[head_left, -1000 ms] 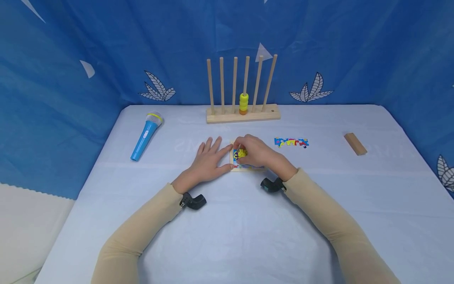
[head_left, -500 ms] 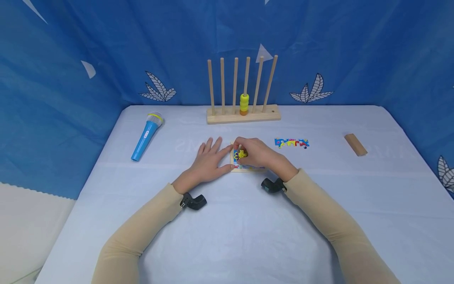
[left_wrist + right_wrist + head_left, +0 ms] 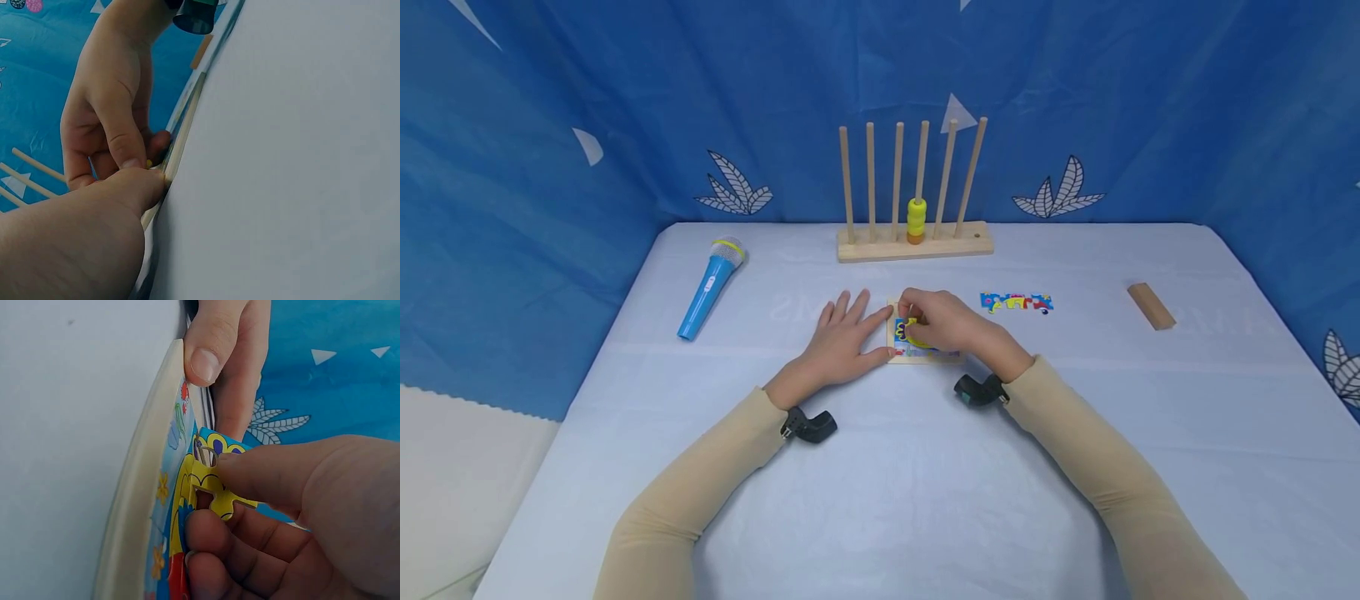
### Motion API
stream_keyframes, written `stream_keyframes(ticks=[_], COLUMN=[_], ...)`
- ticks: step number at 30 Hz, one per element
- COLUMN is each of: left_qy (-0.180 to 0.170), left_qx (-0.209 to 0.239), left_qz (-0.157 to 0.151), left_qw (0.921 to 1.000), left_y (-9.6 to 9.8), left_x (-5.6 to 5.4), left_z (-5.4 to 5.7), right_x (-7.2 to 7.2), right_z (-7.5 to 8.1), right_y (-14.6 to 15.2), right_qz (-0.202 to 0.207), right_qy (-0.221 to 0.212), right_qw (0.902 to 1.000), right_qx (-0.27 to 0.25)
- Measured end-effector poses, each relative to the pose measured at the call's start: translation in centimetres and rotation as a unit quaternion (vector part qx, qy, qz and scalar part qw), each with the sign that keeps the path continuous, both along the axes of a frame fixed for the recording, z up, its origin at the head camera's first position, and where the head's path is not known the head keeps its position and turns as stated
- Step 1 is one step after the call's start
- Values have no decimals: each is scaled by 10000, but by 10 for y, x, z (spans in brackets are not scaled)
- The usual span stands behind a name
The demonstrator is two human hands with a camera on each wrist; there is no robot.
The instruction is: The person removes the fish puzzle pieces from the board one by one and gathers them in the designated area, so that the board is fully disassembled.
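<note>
In the head view my left hand (image 3: 838, 340) lies on the table with fingers spread. Its thumb and index fingertip touch the left edge of a small wooden puzzle tray (image 3: 925, 360). Over that tray my right hand (image 3: 947, 321) is bent down. Close up in the right wrist view, its thumb and fingers pinch a yellow jigsaw piece (image 3: 211, 482), tilted up against the colourful picture in the tray. My left thumb (image 3: 205, 362) presses on the tray's rim there. Much of the tray is hidden under my right hand.
A row of jigsaw pieces (image 3: 1017, 302) lies right of the tray. Behind stands a wooden peg rack (image 3: 916, 248) with yellow and orange beads on one peg. A blue toy microphone (image 3: 707, 292) lies left, a brown block (image 3: 1152, 306) far right.
My right thumb and fingers have shifted slightly to the right over the tray. The left hand stays in place.
</note>
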State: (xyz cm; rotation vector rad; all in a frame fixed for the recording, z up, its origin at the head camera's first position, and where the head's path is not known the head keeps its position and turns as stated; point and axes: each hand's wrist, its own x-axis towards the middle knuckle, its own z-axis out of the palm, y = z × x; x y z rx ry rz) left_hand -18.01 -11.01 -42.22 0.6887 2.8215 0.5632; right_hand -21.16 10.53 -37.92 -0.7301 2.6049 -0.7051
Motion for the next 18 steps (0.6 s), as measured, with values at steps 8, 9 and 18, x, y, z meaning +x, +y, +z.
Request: stream_keyframes(ticks=[8,9,18], left_qy=[-36,-38,6], left_qx=[-33,-41,9], left_qz=[19,24,18], left_qw=[10000,10000,10000], left_y=[0,0,1], left_x=[-1,0,0], left_z=[0,0,1], right_x=[-1,-1,-2], right_z=[0,-1,-3], right_y=[1,1,2], right_qz=[-56,-65,-132], right_qy=[65,69,42], right_qw=[9998,9998,9996], right_qx=[-171,-189,-242])
